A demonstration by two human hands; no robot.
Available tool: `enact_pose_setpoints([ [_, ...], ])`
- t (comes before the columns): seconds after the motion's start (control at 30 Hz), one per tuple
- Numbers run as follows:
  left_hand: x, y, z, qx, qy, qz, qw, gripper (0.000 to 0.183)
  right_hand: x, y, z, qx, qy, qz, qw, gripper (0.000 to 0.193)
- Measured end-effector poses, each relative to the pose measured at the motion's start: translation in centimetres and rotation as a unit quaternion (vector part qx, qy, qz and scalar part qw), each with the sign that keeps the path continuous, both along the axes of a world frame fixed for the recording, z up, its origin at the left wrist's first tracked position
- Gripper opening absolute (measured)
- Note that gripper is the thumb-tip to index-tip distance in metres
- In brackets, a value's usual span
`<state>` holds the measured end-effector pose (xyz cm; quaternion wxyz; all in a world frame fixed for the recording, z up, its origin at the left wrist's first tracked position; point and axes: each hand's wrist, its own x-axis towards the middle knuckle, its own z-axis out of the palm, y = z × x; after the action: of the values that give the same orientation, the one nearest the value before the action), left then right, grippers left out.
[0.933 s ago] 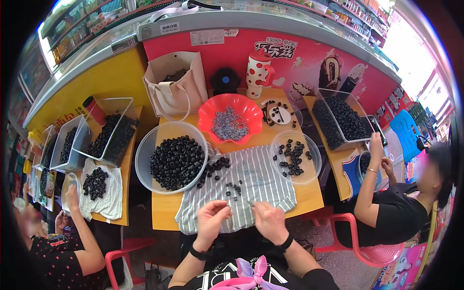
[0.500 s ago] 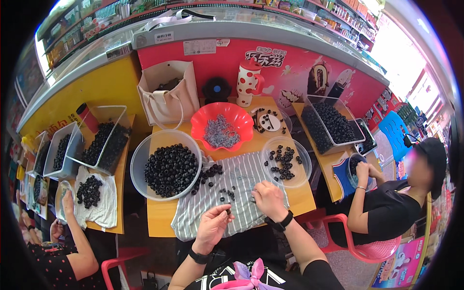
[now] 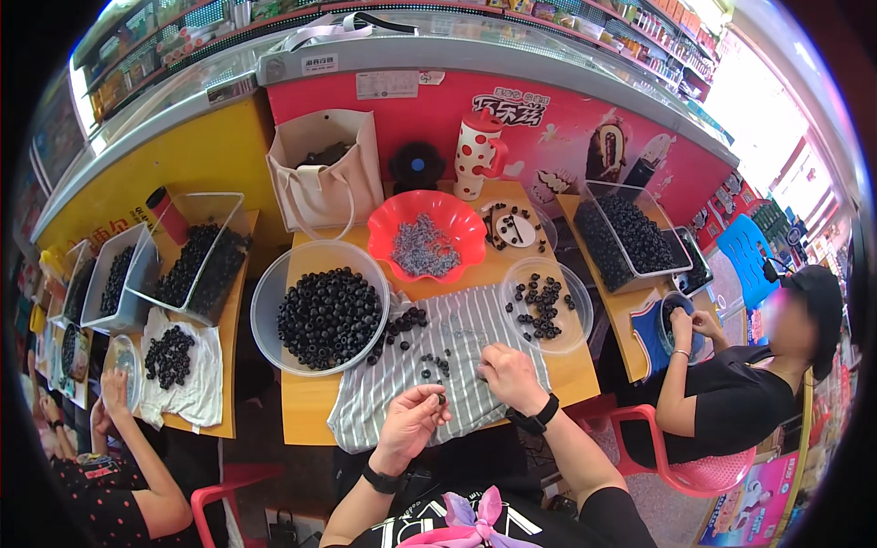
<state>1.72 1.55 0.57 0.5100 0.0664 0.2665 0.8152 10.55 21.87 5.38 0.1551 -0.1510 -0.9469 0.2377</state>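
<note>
My left hand [image 3: 411, 426] pinches a small round black part [image 3: 442, 399] between thumb and fingertips, just over the near side of a grey-and-white striped cloth [image 3: 365, 413]. To its right, my right hand [image 3: 513, 376] is closed low over the cloth; what its fingers hold is hidden. Several loose black parts [image 3: 435, 367] lie on the cloth beyond my left hand. A clear round bowl [image 3: 263, 315] full of black ring-like parts stands on the left. On the right, a clear shallow tub [image 3: 577, 331] holds fewer black parts.
A red wavy-rimmed bowl [image 3: 382, 219] of small grey pieces sits at the back. Behind it stand a beige bag [image 3: 320, 183] and a dotted tumbler [image 3: 475, 160]. Co-workers sit left and right, beside tables with clear bins [image 3: 630, 233] of black parts.
The black part in my left hand shows more clearly, and my right hand stays nearly in place. The left co-worker's raised hand has shifted; the right co-worker's hands have moved at their container.
</note>
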Motion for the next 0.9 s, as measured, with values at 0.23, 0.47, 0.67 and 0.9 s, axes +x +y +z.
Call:
enact_pose_setpoints([
  [0.23, 0.2, 0.4, -0.6, 0.005, 0.000, -0.001, 1.000, 0.017, 0.9, -0.1, -0.1, -0.199, 0.106, 0.007, 0.974, 0.009],
  [0.47, 0.4, 0.1, -0.6, 0.017, -0.012, -0.001, 1.000, 0.017, 1.4, -0.3, -1.4, -0.247, 0.114, -0.020, 0.962, 0.005],
  [0.67, 0.4, 0.1, -0.8, 0.003, 0.019, -0.008, 1.000, 0.019, 2.0, -1.0, -1.9, -0.458, 0.114, -0.060, 0.879, 0.004],
  [0.9, 0.5, 0.1, -0.7, 0.014, 0.027, -0.002, 1.000, 0.022, 2.4, -4.7, -1.1, -0.511, 0.104, 0.044, 0.852, 0.010],
])
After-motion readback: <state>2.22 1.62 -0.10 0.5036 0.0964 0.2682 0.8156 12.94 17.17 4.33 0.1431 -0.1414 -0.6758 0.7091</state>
